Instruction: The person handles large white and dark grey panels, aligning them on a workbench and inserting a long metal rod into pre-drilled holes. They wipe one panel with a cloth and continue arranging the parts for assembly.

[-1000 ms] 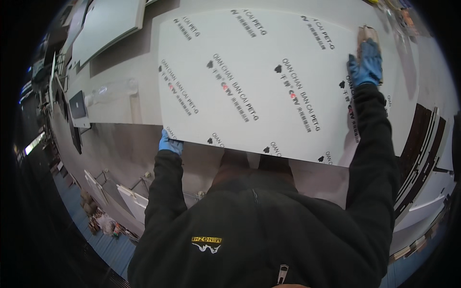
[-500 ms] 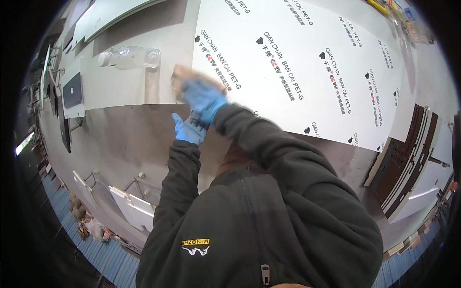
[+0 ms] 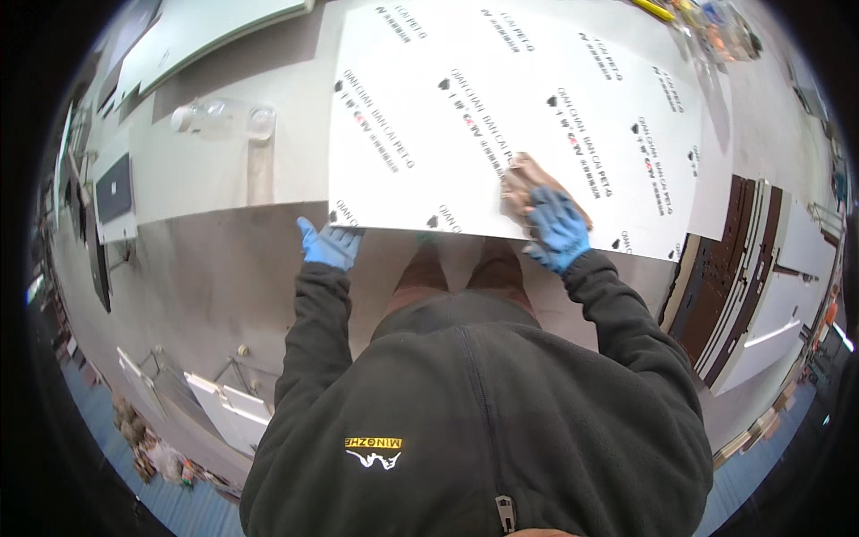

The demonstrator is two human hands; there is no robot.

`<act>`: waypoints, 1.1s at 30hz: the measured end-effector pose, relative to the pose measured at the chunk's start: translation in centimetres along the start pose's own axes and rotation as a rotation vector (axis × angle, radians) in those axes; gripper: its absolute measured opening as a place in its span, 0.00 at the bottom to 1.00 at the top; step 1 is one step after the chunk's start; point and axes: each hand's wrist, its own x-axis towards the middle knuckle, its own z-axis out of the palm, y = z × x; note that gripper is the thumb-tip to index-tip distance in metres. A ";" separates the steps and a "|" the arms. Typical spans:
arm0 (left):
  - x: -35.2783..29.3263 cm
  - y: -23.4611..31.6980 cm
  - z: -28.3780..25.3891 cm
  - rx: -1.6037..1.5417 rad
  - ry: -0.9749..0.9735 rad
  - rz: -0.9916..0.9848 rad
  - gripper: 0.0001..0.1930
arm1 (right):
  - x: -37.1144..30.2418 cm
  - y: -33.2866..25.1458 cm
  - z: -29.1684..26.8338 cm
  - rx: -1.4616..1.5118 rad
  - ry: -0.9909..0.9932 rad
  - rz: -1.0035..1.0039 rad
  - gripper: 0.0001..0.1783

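Observation:
A large white panel point(image 3: 403, 192) printed with rows of dark lettering lies in front of me, its near edge close to my body. On it, toward the near right side, my right hand point(image 3: 557, 228) in a blue glove presses a crumpled tan rag point(image 3: 522, 177) against the surface. My left hand point(image 3: 331, 245), gloved in blue too, is at the panel's near left corner. Its thumb points away from the fingers, whose tips meet or pass just under the edge; which of these I cannot tell.
A clear plastic bottle point(image 3: 222, 119) lies on the pale worktable point(image 3: 300, 170) left of the panel. Farther left are a dark flat piece point(image 3: 114, 188) and more white panels point(image 3: 215, 34). Brown and white boards point(image 3: 747, 277) stand at the right. Assorted items point(image 3: 716, 31) sit far right.
My right hand has swept the rag rightward across the panel, from its left edge to the near right. The panel's near left corner now shows beside my left hand, and my arms are uncrossed.

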 end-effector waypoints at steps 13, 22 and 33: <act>3.6 -4.0 4.1 0.119 0.263 0.233 0.38 | -20.3 25.6 -7.3 -0.322 0.311 0.573 0.39; -0.4 -13.9 9.1 0.117 0.509 0.063 0.47 | -17.0 41.9 -8.2 -0.574 0.110 0.850 0.41; -1.9 -16.8 11.7 0.025 0.203 0.013 0.37 | -14.2 17.6 -12.4 -0.109 0.222 0.466 0.33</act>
